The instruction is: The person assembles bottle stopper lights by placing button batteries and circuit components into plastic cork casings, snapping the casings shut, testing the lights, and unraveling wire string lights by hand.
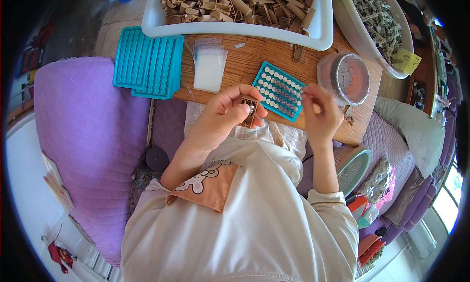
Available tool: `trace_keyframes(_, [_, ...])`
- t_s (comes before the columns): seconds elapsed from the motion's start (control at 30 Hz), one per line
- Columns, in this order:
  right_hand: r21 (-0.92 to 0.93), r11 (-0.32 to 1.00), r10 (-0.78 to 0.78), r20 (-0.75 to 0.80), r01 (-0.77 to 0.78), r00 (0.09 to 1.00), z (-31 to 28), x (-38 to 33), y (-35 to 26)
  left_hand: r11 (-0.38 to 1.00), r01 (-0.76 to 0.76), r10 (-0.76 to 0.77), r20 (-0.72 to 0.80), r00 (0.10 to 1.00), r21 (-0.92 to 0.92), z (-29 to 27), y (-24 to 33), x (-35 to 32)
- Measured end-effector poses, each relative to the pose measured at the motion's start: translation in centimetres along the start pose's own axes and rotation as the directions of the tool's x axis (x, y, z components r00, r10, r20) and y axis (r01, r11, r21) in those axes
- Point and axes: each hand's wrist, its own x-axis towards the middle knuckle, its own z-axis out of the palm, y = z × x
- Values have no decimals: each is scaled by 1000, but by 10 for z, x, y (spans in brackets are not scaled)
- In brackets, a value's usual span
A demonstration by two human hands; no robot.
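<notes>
My left hand [223, 113] is closed around a small brown plastic housing [249, 114], its thumb pressed on the open side, where a small shiny part shows. Just right of it a teal tray [286, 115] lies tilted on the table, set with rows of small white round pieces, several in the middle looking darker. Over the tray's right edge, my right hand [323, 111] has thumb and forefinger pinched together. Whatever sits between those fingertips is too small to make out.
A white bin [323, 37] of brown plastic housings stands at the back. A clear round tub [364, 81] with small pieces is at the right, before a larger tub [404, 42] of grey parts. Stacked teal trays [132, 57] and clear plastic bags [209, 69] lie left on the wooden table [264, 45].
</notes>
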Motion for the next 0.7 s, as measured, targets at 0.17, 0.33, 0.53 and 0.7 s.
trace_keyframes(0.17, [124, 946, -298, -19, 298, 954, 18, 1, -51, 997, 42, -37, -67, 997, 71, 16, 5, -1])
trace_keyframes(0.33, [171, 912, -377, -1, 372, 926, 23, 0, -51, 987, -31, 46, -92, 995, 160, 20, 1, -5])
trace_keyframes(0.53, [149, 942, -311, 49, 301, 949, 20, -10, -48, 976, 41, -14, -127, 992, 213, 21, -3, -6])
trace_keyframes(0.7, [105, 961, -272, 172, 257, 947, 17, -6, -52, 843, 31, 74, -172, 982, 537, 19, -13, -5])
